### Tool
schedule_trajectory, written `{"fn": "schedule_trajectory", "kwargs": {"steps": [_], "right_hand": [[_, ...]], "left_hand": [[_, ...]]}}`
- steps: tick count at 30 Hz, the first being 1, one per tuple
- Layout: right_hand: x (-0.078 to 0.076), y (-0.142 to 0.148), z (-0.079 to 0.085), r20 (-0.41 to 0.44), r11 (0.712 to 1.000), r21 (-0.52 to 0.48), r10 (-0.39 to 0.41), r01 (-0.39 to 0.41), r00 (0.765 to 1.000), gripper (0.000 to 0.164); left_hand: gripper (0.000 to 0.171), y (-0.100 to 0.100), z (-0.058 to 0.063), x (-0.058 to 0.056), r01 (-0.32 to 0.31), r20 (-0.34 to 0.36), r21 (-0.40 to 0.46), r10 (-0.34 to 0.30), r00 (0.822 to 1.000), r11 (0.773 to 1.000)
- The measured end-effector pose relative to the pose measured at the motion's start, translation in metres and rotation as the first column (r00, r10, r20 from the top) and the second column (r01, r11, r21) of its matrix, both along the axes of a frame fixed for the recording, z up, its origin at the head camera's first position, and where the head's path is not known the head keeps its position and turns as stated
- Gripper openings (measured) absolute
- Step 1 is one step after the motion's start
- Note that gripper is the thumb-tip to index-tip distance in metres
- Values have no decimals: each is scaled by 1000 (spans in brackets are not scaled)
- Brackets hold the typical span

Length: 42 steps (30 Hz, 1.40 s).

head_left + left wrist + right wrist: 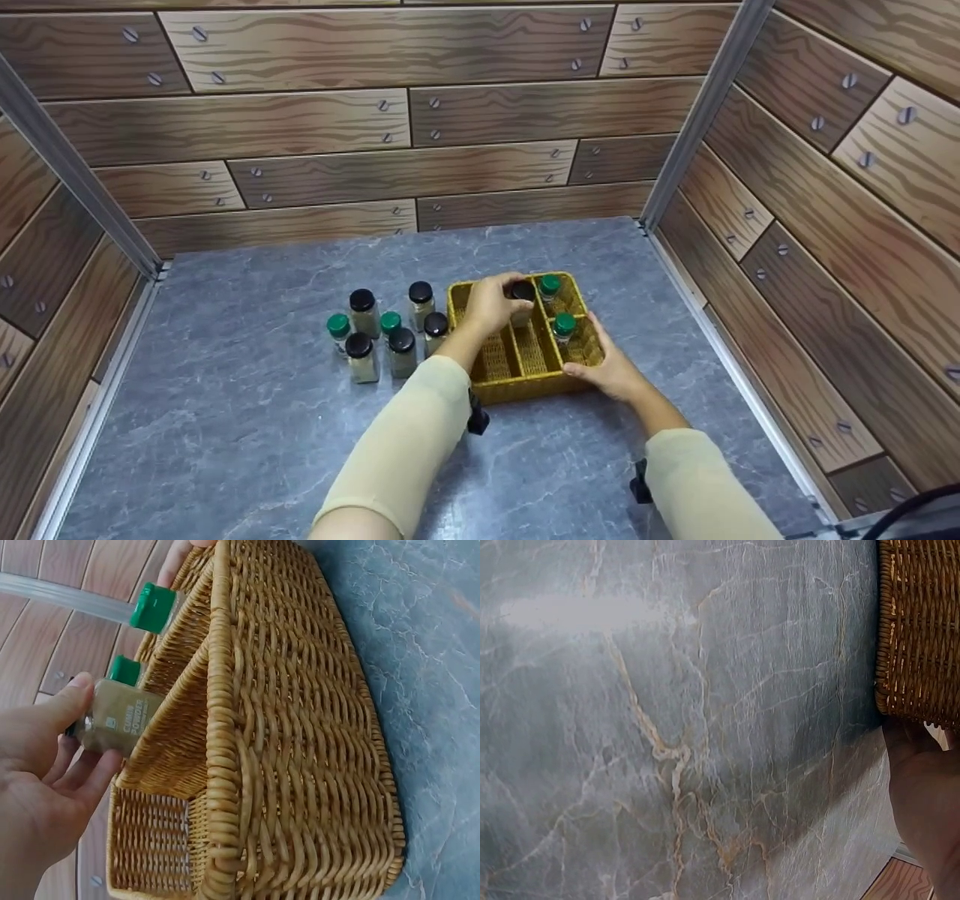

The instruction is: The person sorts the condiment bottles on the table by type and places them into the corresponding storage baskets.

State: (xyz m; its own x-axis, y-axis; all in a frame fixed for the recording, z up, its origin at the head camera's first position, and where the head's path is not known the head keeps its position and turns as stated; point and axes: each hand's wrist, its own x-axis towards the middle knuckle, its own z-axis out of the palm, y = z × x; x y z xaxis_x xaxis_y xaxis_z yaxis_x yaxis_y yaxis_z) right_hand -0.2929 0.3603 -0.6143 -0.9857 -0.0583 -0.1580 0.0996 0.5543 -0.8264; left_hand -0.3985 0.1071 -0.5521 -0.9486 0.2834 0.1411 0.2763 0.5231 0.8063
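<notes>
My left hand [491, 304] pinches a spice jar [523, 313] with a black cap at the middle compartment of a wicker basket [517, 390]. In the left wrist view that jar, labelled cumin powder [116, 718], is held between thumb and fingers near its cap, its base at the basket's divider. Two green-capped jars stand in the right-hand compartments, one at the back [550, 286] and one at the front [564, 327]. My right hand [611, 371] grips the basket's front right corner, thumb at the front rim and fingers along the right side.
Left of the basket stands a group of several jars, some with black caps [363, 301] and others with green caps [339, 325]. The grey marbled table [247, 420] is bounded by wood-patterned walls [315, 124] at the back and sides.
</notes>
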Motion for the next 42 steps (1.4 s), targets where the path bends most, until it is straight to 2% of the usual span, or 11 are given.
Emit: {"fn": "schedule_trajectory", "kwargs": {"steps": [4,6,12,16,19,24,28,35,38,42], "right_hand": [[-1,-3,0,7,1000,10,-4,4,1000,128],[-2,-4,-2,6,1000,3,-5,5,1000,129],[-2,-6,-2,4,1000,1,-8,8,1000,129],[-1,-8,-1,13,1000,-1,-11,11,1000,129],[-1,-8,-1,17,1000,-9,-15,15,1000,128],[0,-6,0,11,1000,-4,-17,17,1000,128],[0,-4,1,12,1000,10,-12,12,1000,128],[1,-1,0,13,1000,14,-19,19,1000,128],[1,0,0,11,1000,3,-17,17,1000,128],[1,0,0,9,1000,-2,-15,15,1000,129]], "left_hand": [[52,0,-7,-2,-32,-2,-52,32,999,998],[52,0,-14,-6,-52,2,-64,52,999,997],[53,7,-49,-35,-89,4,-64,90,996,994],[55,11,-60,-49,-101,16,-114,103,995,988],[57,12,-60,-53,-97,48,-129,104,993,987],[58,12,-55,-54,-77,73,-121,86,994,990],[56,12,-50,-53,-70,61,-103,76,995,992],[42,12,-45,-47,-65,-4,-99,65,998,993],[40,13,-47,-47,-67,-20,-100,65,998,993],[44,16,-56,-50,-67,-21,-109,65,998,992]]}}
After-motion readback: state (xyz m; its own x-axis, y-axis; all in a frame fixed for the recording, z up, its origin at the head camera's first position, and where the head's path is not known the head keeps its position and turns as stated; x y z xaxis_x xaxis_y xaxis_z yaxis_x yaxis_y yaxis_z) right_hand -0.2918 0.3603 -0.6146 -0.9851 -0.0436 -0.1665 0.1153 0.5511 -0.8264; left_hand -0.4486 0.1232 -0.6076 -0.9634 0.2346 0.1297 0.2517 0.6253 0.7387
